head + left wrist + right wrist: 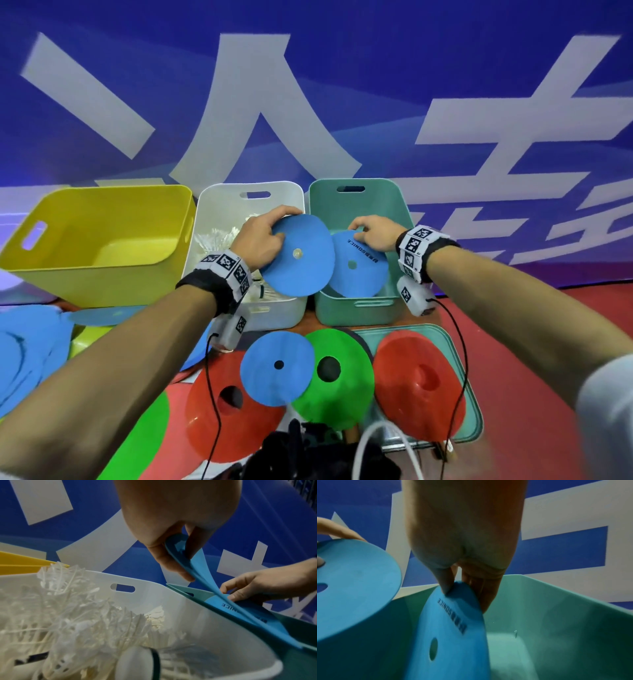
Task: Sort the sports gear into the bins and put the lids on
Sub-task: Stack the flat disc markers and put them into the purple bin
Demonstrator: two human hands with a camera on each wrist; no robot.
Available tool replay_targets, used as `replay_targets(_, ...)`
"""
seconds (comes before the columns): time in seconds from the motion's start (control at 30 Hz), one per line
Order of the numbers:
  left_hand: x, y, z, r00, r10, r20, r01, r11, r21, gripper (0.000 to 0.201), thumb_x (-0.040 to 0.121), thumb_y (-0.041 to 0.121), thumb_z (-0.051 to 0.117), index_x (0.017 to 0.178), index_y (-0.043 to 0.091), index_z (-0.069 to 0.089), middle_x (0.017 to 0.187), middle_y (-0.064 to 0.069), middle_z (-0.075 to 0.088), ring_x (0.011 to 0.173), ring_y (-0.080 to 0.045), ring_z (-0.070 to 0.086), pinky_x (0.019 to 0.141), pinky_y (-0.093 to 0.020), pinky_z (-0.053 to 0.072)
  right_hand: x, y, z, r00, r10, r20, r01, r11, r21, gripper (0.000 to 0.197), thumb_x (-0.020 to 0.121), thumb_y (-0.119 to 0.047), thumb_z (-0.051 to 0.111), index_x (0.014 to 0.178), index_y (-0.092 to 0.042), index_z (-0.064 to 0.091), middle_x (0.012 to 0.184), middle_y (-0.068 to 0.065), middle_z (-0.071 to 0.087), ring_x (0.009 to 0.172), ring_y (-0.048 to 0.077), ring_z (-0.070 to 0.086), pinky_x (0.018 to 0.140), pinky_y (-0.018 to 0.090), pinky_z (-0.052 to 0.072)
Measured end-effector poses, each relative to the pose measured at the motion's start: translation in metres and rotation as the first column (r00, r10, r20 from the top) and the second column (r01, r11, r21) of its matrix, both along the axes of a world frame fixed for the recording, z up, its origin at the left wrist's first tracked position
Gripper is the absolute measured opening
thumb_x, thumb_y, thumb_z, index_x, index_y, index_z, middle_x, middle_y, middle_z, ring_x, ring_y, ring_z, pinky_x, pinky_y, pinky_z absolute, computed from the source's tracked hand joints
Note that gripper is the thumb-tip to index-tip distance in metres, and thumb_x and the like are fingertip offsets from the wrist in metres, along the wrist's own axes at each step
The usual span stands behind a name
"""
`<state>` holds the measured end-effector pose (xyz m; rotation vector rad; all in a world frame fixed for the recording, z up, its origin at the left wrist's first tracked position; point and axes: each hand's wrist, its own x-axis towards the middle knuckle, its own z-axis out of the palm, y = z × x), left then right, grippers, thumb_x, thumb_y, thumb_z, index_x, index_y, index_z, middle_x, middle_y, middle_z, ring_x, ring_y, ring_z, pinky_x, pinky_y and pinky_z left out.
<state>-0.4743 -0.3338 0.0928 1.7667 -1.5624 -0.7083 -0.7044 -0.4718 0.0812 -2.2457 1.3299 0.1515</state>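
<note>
My left hand (265,236) grips a flat blue disc (298,257) by its far edge, held over the gap between the white bin (219,205) and the teal bin (394,202). In the left wrist view the thumb and fingers pinch that disc (193,566). My right hand (375,233) pinches a second blue disc (359,270) with black lettering, tilted down into the teal bin; the right wrist view shows this disc (453,635) inside the bin (556,615). The white bin (171,608) holds several white shuttlecocks (77,615).
An empty yellow bin (102,240) stands at the left. In front of the bins lie a blue disc (277,368), a green cone (337,373), two red cones (222,411) (418,383) and a teal lid (469,394). More blue discs (30,353) lie at the left.
</note>
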Motion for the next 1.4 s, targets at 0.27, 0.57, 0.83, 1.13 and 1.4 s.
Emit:
replay_targets(0.27, 0.001, -0.014, -0.007, 0.992, -0.057, 0.109, 0.054, 0.998, 0.024, 0.056, 0.082, -0.001, 0.047, 0.124, 0.034, 0.058, 0.110, -0.002, 0.067, 0.098, -0.028, 0.058, 0.087, -0.037, 0.048, 0.010, -0.009, 0.007, 0.981, -0.076, 0.177, 0.048, 0.987, 0.155, 0.034, 0.095, -0.021, 0.057, 0.129, -0.020, 0.056, 0.114, 0.006, 0.065, 0.095, 0.024, 0.068, 0.073, 0.034, 0.058)
replay_targets(0.57, -0.014, -0.021, -0.006, 0.988, -0.118, 0.105, 0.120, 0.993, -0.014, 0.053, 0.086, 0.003, 0.047, 0.127, 0.036, 0.052, 0.111, -0.001, 0.066, 0.094, -0.029, 0.058, 0.086, -0.039, 0.048, 0.012, 0.014, 0.015, 0.915, -0.096, 0.391, -0.069, 0.919, 0.388, 0.035, 0.092, -0.012, 0.062, 0.124, -0.024, 0.054, 0.099, 0.016, 0.070, 0.081, 0.020, 0.063, 0.075, 0.040, 0.055)
replay_targets(0.83, -0.023, -0.023, -0.014, 0.986, -0.147, 0.076, 0.141, 0.987, 0.083, 0.072, 0.088, 0.024, 0.065, 0.148, 0.032, 0.026, 0.138, -0.004, 0.051, 0.120, -0.026, 0.054, 0.099, -0.041, 0.046, -0.002, 0.002, 0.027, 0.918, -0.174, 0.357, 0.094, 0.968, 0.232, 0.031, 0.086, 0.008, 0.050, 0.104, -0.017, 0.056, 0.068, 0.009, 0.053, 0.053, 0.020, 0.045, 0.042, 0.022, 0.036)
replay_targets(1.13, 0.000, -0.016, -0.033, 0.939, -0.192, 0.286, 0.189, 0.981, 0.037, 0.079, 0.080, 0.051, 0.064, 0.148, 0.035, 0.027, 0.155, 0.001, 0.034, 0.142, -0.022, 0.030, 0.113, -0.050, 0.030, -0.011, -0.023, 0.019, 0.988, -0.155, -0.021, 0.156, 0.985, 0.076, 0.040, 0.091, -0.001, 0.045, 0.130, -0.008, 0.051, 0.106, 0.011, 0.056, 0.089, 0.027, 0.053, 0.061, 0.030, 0.045)
replay_targets(1.4, 0.015, -0.006, -0.028, 0.903, -0.144, 0.405, 0.126, 0.990, 0.070, 0.074, 0.075, 0.060, 0.053, 0.144, 0.041, 0.034, 0.156, -0.001, 0.030, 0.143, -0.022, 0.027, 0.113, -0.051, 0.028, -0.002, -0.017, 0.010, 0.981, -0.066, -0.183, 0.051, 0.995, -0.081, 0.063, 0.090, -0.023, 0.065, 0.145, -0.016, 0.035, 0.138, 0.014, 0.051, 0.118, 0.032, 0.055, 0.089, 0.036, 0.046)
